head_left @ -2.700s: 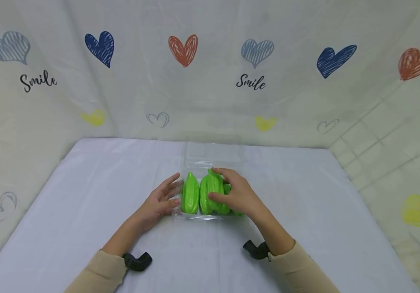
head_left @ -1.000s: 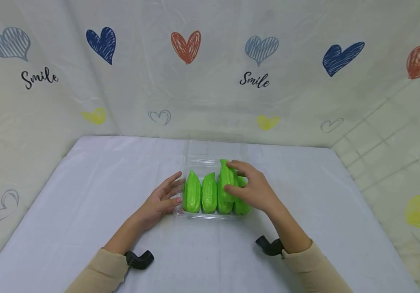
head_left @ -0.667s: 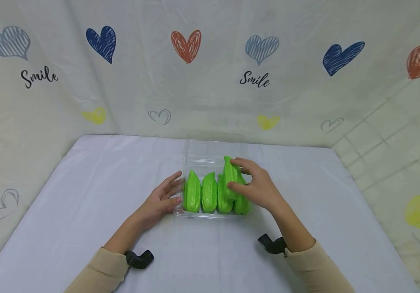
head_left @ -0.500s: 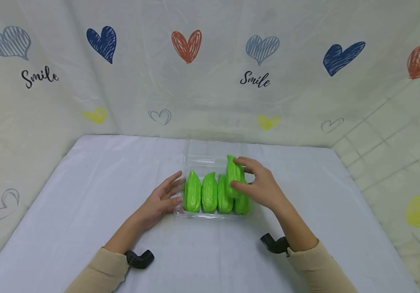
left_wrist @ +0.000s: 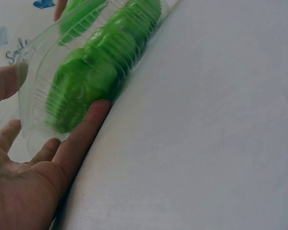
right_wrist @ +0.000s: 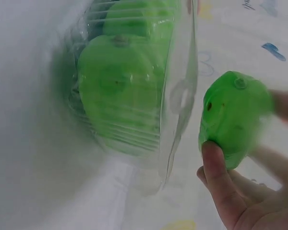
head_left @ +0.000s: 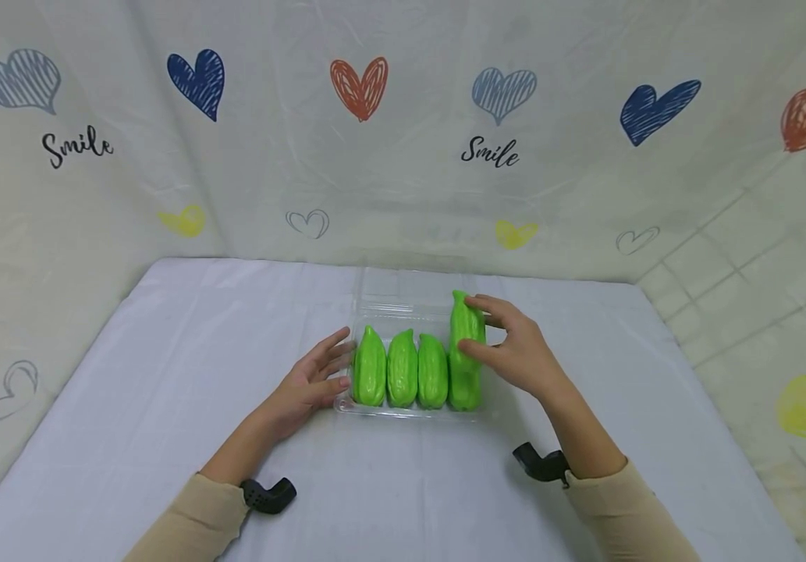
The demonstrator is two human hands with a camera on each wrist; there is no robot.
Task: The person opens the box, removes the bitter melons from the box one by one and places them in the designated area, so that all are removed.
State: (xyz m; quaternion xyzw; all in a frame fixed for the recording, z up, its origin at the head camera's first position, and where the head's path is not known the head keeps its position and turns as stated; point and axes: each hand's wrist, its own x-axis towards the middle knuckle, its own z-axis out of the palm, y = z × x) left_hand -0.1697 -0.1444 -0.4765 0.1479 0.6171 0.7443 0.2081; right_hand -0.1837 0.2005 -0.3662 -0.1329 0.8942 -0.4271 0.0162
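My right hand (head_left: 518, 343) grips a bright green, ridged bitter melon (head_left: 466, 324) between thumb and fingers, above the right end of a clear plastic clamshell box (head_left: 403, 415). In the right wrist view, this bitter melon (right_wrist: 235, 120) is up beyond the box rim (right_wrist: 180, 100), with fingers on both sides. Several more bitter melons (head_left: 403, 371) lie side by side in the box; the rightmost is partly covered by the held one. My left hand (head_left: 304, 386) rests at the box's left side. In the left wrist view, its straight fingers (left_wrist: 84, 134) lie along the clear wall.
The box's transparent lid (head_left: 410, 289) stands open at the back. A white cloth covers the table (head_left: 269, 312), and behind it hangs a pale curtain (head_left: 403, 187) printed with hearts and "Smile". Black wrist devices (head_left: 269, 496) sit by both sleeves.
My right hand has carried the held bitter melon rightward and away from me, from over the middle of the row to the right end. The left hand stays at the box.
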